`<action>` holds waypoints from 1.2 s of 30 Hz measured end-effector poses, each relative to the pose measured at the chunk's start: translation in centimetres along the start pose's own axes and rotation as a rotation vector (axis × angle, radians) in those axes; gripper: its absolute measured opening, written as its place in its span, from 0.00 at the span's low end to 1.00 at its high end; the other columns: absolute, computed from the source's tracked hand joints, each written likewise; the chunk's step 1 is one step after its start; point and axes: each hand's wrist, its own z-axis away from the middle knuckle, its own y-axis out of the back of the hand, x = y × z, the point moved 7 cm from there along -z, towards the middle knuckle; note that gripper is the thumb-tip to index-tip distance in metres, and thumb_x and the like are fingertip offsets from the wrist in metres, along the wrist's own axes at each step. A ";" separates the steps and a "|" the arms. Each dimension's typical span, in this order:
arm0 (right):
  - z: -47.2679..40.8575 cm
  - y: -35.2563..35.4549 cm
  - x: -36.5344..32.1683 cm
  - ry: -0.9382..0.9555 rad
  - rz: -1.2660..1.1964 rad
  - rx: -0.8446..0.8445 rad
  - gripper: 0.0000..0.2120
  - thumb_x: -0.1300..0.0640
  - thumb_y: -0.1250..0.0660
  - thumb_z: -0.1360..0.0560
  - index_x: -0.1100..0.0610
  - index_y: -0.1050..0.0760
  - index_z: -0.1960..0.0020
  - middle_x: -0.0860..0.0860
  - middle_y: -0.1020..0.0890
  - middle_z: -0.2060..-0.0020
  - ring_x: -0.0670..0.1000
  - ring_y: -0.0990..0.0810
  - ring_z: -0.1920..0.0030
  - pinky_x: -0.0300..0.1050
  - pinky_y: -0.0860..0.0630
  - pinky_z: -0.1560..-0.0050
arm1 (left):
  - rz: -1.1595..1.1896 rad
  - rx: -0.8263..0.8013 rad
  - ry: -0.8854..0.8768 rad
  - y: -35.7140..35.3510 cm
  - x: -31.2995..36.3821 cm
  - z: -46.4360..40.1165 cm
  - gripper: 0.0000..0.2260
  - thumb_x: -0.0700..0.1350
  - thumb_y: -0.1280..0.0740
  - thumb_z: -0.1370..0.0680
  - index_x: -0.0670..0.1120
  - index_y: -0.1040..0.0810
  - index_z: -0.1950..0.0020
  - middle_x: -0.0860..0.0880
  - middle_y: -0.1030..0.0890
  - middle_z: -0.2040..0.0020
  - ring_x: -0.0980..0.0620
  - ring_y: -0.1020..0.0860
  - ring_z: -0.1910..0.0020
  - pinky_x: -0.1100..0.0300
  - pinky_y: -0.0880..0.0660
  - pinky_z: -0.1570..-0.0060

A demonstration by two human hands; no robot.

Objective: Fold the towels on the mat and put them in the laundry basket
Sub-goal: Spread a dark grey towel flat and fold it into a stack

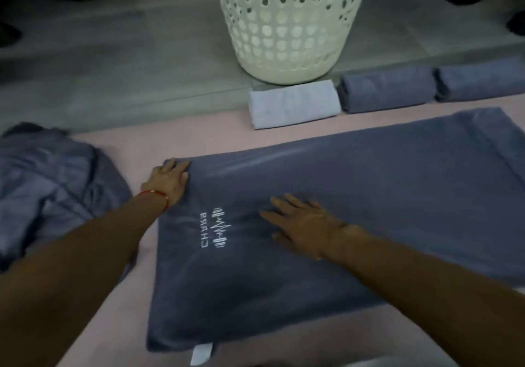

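Observation:
A large slate-blue towel [369,184] with a white logo lies spread flat on the pink mat [181,142]. My left hand [167,180] grips the towel's far left corner, fingers curled over the edge. My right hand [301,221] lies flat on the middle of the towel, fingers straight. A white perforated laundry basket [287,22] stands on the grey floor beyond the mat. Three folded towels sit in a row in front of the basket: a pale one [294,103] and two slate-blue ones [387,88] [480,79].
A crumpled pile of slate-blue towels [54,184] lies at the left edge of the mat. Grey floor tiles [127,62] stretch behind the mat. Dark shapes sit at the upper corners.

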 end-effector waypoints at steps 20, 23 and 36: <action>-4.1 -3.7 -12.1 -0.038 -0.141 0.334 0.31 0.41 0.37 0.24 0.47 0.34 0.23 0.56 0.38 0.22 0.65 0.43 0.22 0.75 0.49 0.27 | 0.414 0.299 0.109 2.7 -4.3 1.0 0.19 0.38 0.35 0.25 0.43 0.25 0.33 0.37 0.21 0.43 0.38 0.22 0.45 0.52 0.25 0.40; -3.4 -5.8 -19.5 0.231 -0.195 0.483 0.26 0.40 0.32 0.32 0.47 0.22 0.37 0.53 0.23 0.38 0.58 0.29 0.32 0.76 0.36 0.32 | 0.473 0.313 0.009 0.8 -4.9 5.7 0.23 0.38 0.38 0.27 0.44 0.25 0.31 0.40 0.22 0.39 0.41 0.21 0.44 0.53 0.25 0.37; -3.5 -8.1 -24.4 0.221 -0.289 0.666 0.05 0.53 0.32 0.32 0.49 0.18 0.60 0.46 0.20 0.65 0.54 0.20 0.55 0.57 0.35 0.44 | 0.230 0.011 -0.282 0.0 -4.1 9.6 0.42 0.25 0.41 0.35 0.49 0.34 0.22 0.40 0.31 0.30 0.40 0.31 0.31 0.60 0.39 0.26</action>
